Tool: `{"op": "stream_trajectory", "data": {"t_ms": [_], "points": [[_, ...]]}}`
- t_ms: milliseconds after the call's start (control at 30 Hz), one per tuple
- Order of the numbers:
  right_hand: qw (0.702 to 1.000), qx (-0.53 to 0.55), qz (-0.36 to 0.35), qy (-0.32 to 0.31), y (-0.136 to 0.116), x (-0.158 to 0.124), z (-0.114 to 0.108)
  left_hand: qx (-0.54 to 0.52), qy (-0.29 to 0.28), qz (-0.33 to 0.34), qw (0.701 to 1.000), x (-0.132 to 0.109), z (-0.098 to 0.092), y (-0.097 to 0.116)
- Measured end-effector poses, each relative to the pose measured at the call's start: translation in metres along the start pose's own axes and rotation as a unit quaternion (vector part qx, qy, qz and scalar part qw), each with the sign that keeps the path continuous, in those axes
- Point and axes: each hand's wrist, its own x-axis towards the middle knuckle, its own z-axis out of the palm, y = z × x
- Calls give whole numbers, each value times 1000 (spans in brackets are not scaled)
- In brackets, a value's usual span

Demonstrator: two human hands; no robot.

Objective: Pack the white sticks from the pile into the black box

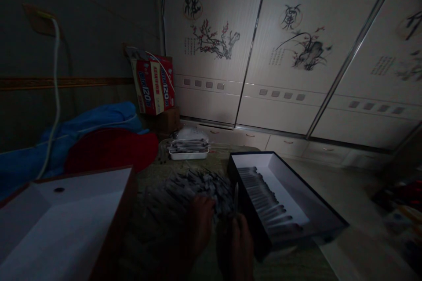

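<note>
In the head view, my right hand (242,237) is closed around a slim, pale pen (236,195) that points up and away, beside the left wall of the dark box. My left hand (201,213) rests at the near right edge of a loose pile of pens (178,193), its fingers curled; what they hold, if anything, is lost in the dark. Inside the dark-sided box (296,197) with a white lining, a row of similar pens (263,197) lies side by side along the left wall.
At the left stands a reddish-brown box (75,219) with a white inside. Behind the pile is a white tray (189,155) of thin sticks. A red cloth-like item (115,149), blue fabric (108,116) and a red carton (154,83) are farther back, before sliding cabinet doors (211,17).
</note>
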Motion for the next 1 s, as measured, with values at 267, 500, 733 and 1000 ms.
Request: {"op": "stream_trajectory", "data": {"t_ms": [267,500,733,1000], "points": [[999,34,0,-7,-3,2,0,138,-32,85,986,28,29,-17],[998,45,42,-30,-7,2,0,166,-23,91,982,30,30,-24],[998,41,35,-33,-8,2,-2,115,0,107,988,24,29,-23],[998,29,-27,-40,7,-7,-1,-220,128,-79,964,17,5,-19]]}}
